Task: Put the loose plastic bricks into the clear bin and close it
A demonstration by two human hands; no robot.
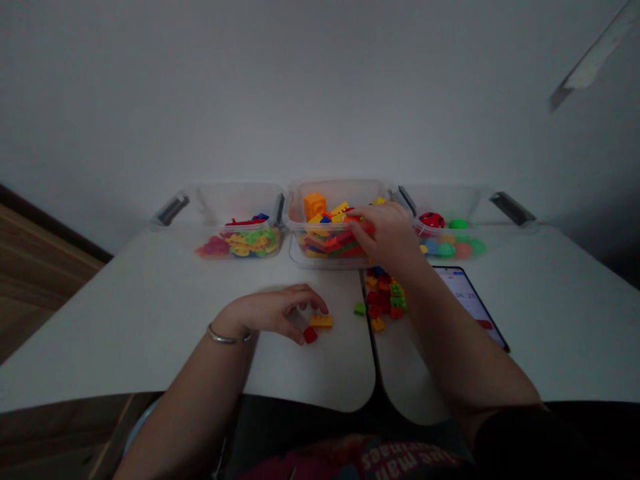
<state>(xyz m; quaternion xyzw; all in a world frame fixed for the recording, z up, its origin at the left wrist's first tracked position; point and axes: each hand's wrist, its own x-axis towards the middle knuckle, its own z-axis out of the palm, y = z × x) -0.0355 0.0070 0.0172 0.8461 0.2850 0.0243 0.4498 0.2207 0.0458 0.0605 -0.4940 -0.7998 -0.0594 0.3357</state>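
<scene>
My left hand (280, 311) rests over the table with its fingers curved and apart. Just beyond its fingertips a yellow brick (321, 322) lies on the white surface, and a small red brick (311, 335) sits near the thumb. My right hand (389, 233) reaches over the front right of the middle clear box (340, 262), thumb and forefinger spread above the bricks inside. Red and orange pieces show between these fingers, but I see no firm grip on any. In the same box are yellow, red and green bricks and a big orange block (315, 205).
Loose small bricks (383, 300) lie partly behind my right forearm, with a green brick (360, 309) beside them. A phone (470, 303) lies to the right. Left box (240, 193) and right box (445, 197) hold colourful toys. A dark seam (371, 340) divides the tabletop.
</scene>
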